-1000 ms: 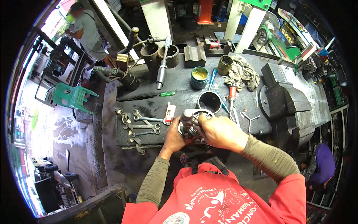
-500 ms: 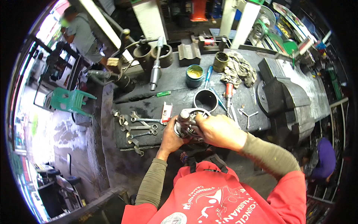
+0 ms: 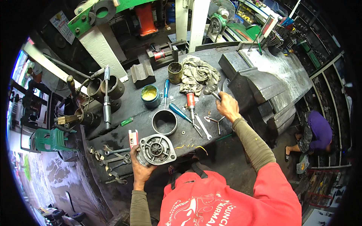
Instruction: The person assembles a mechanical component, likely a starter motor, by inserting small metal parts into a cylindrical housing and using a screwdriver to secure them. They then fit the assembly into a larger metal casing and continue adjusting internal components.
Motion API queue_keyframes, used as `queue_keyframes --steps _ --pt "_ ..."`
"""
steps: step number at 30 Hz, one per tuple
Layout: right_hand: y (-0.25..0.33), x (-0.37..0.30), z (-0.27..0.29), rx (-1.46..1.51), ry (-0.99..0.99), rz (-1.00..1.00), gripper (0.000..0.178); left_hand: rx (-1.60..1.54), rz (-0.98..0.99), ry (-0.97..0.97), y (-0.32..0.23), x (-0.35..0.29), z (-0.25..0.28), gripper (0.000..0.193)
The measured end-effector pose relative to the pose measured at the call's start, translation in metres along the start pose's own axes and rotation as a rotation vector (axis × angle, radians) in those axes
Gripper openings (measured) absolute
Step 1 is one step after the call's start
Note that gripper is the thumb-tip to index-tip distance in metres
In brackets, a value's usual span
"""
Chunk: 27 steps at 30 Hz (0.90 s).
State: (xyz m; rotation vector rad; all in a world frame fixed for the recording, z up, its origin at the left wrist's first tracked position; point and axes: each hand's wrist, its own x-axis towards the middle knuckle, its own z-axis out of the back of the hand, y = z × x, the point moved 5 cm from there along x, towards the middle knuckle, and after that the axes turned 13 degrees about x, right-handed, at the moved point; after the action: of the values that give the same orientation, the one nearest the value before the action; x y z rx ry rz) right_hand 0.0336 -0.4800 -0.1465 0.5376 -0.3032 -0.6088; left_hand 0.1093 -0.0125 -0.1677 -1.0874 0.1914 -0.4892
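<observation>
My left hand is closed around the side of a round cast-metal housing, which has a small toothed gear in its middle. It is held at the bench's near edge. My right hand, off to the right over the bench, is wrapped round the handle of a hammer. The hammer's head lies by the crumpled rag. Just beyond the housing stands an open metal cylinder. A small red and white box is beside my left fingers.
Several wrenches lie at the bench's left. Blue screwdrivers, a red-bodied tool, a wrench and a three-armed tool lie mid-bench. A tub of yellowish grease stands behind. A large vise fills the right; a person crouches beyond.
My right hand has left the metal housing and moved right to grip the hammer. My left hand keeps the housing, whose geared face now shows. The view has shifted right.
</observation>
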Motion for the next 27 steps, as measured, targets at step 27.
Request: queue_keyframes --steps 27 --pt "0.029 -0.062 0.028 0.761 0.183 -0.063 0.022 0.066 0.072 -0.015 -0.006 0.001 0.003 0.099"
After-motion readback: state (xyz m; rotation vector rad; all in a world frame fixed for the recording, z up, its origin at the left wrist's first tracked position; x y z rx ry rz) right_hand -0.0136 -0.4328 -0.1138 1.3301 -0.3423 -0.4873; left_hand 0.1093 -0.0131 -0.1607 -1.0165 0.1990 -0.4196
